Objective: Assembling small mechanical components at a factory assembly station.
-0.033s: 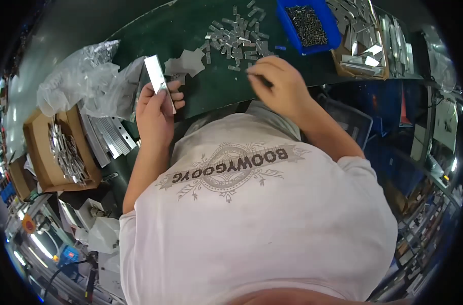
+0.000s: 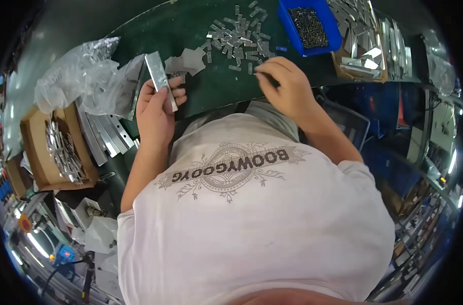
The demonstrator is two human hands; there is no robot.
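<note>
My left hand (image 2: 157,109) is closed around a flat, silvery metal bar (image 2: 159,79), thumb on its face and fingers curled behind it. The bar stands tilted, with its upper end pointing away from me. To the right, my right hand (image 2: 287,89) hovers over the near edge of the green table, thumb and forefinger curled toward each other. Whatever lies between those fingertips, if anything, is too small to make out. Just beyond it is a loose pile of small metal plates (image 2: 236,43). Several flat grey pieces (image 2: 190,62) lie between the bar and the pile.
A blue bin (image 2: 334,38) of small screws stands at the back right, beside a cardboard box (image 2: 366,73) of metal strips. On the left are crumpled clear plastic bags (image 2: 89,76), long metal profiles (image 2: 107,134) and another cardboard box (image 2: 35,145) with metal parts.
My right hand has shifted slightly right, away from the small plates. The bar in my left hand has turned a little, and its bright reflection has dulled.
</note>
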